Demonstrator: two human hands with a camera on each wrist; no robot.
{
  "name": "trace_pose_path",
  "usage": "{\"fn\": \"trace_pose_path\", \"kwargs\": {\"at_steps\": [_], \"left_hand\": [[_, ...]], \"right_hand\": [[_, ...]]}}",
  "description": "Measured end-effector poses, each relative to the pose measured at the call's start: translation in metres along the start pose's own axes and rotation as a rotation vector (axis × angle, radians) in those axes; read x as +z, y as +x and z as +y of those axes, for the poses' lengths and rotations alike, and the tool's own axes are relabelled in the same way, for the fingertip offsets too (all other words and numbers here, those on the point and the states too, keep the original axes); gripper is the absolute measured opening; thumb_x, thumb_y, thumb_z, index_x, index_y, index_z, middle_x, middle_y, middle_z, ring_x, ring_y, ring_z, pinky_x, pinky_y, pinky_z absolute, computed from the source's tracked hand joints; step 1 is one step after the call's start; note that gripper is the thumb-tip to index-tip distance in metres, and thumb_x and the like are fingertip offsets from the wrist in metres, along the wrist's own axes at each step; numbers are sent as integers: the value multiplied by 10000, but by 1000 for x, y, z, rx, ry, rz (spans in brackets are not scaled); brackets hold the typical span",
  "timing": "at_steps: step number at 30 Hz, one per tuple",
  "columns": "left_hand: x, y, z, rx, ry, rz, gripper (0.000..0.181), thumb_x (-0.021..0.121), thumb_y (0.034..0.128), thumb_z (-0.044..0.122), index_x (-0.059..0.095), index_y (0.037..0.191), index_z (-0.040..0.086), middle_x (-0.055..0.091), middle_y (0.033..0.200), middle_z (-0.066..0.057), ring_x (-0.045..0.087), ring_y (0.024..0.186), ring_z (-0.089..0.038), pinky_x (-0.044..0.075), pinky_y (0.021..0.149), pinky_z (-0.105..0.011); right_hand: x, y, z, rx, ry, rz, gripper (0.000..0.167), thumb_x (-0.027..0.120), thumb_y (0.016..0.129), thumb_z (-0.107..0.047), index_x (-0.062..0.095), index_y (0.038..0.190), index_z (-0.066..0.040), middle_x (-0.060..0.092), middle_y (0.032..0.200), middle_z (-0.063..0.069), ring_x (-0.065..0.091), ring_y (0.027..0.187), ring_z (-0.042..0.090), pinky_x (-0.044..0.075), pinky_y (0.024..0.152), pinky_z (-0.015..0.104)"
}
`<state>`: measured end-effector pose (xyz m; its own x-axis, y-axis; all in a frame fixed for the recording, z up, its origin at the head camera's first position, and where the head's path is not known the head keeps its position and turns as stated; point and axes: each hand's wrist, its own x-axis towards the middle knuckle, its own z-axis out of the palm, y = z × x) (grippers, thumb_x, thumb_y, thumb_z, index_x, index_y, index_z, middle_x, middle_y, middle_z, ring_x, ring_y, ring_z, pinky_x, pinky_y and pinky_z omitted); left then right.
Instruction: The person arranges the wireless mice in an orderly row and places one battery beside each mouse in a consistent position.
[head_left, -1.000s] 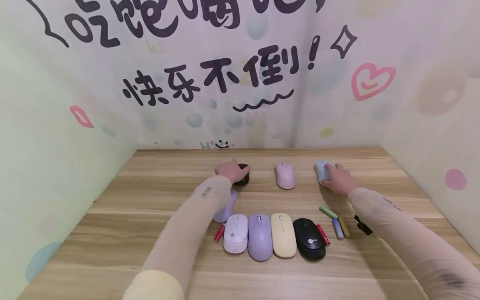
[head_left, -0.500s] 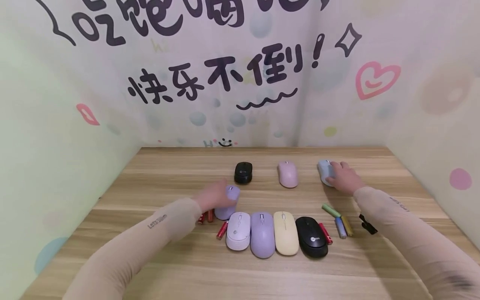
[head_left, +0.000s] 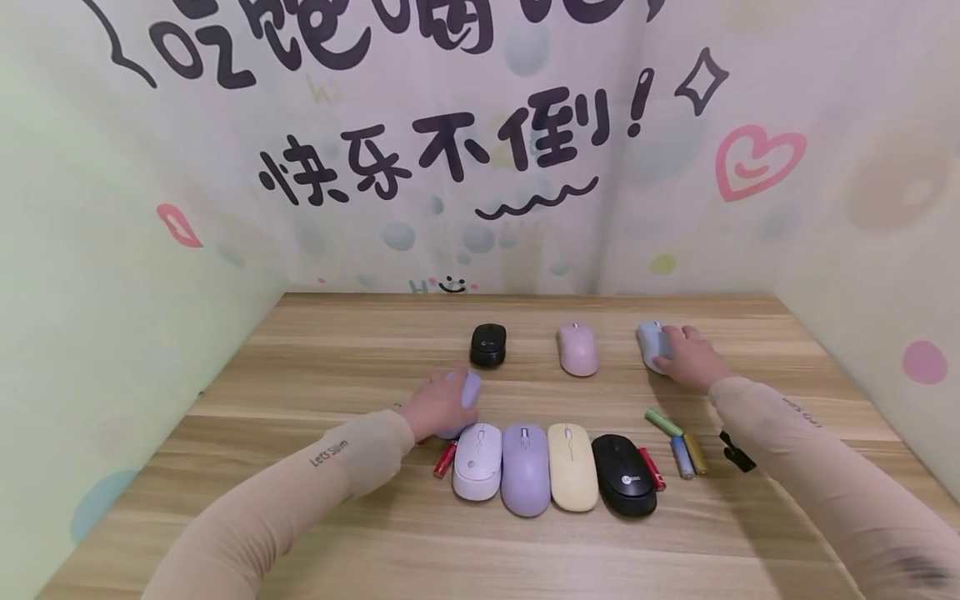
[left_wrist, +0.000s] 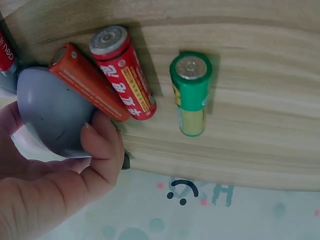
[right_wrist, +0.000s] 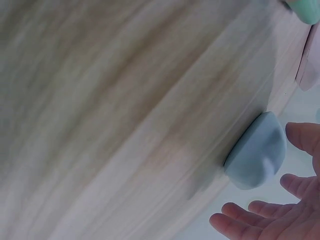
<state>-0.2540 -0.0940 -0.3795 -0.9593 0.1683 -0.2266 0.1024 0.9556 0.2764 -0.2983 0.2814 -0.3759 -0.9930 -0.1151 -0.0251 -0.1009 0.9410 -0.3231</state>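
My left hand (head_left: pixel 441 402) grips a light purple mouse (head_left: pixel 470 388) at the left of the table. In the left wrist view, thumb and fingers curl round the sides of this mouse (left_wrist: pixel 52 112). Beside it lie an orange battery (left_wrist: pixel 90 82), a red battery (left_wrist: pixel 122 72) and a green battery (left_wrist: pixel 191 92). My right hand (head_left: pixel 693 358) is at a light blue mouse (head_left: pixel 652 346) at the back right. From the right wrist, its fingers look spread, with the thumb close beside the blue mouse (right_wrist: pixel 257 152); whether it touches cannot be told.
A black mouse (head_left: pixel 488 345) and a pink mouse (head_left: pixel 577 350) stand at the back. In front is a row: white (head_left: pixel 477 462), purple (head_left: pixel 525 471), yellow (head_left: pixel 573 467) and black mice (head_left: pixel 624 475). Several batteries (head_left: pixel 682 457) and a small black object (head_left: pixel 738 452) lie right.
My left hand has moved from the small black mouse at the back down to the light purple mouse and taken hold of it. The right hand stays by the blue mouse.
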Motion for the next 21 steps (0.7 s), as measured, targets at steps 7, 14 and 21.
{"fn": "trace_pose_path", "kwargs": {"at_steps": [7,14,21], "left_hand": [[1,1,2,-14,-5,11,745,615,804,326,268,1423,99,423,1230,-271,477,1009,-356,444,811,-482],[-19,18,-6,-5,-108,92,766,633,802,278,246,1421,44,505,1173,-246,522,990,-345,474,801,-442],[-50,45,-31,-154,-76,143,752,604,820,354,268,1405,22,500,1193,-264,513,1032,-374,454,818,-459]], "right_hand": [[-2,-2,3,12,0,-18,632,514,903,-216,229,1353,124,198,1314,434,343,1103,584,364,850,630],[-4,-3,4,3,5,-16,629,514,901,-218,235,1350,125,224,1298,434,364,1100,568,365,856,626],[-5,-5,4,0,-8,-21,631,531,896,-214,242,1333,137,235,1270,460,388,1072,574,383,833,618]]}}
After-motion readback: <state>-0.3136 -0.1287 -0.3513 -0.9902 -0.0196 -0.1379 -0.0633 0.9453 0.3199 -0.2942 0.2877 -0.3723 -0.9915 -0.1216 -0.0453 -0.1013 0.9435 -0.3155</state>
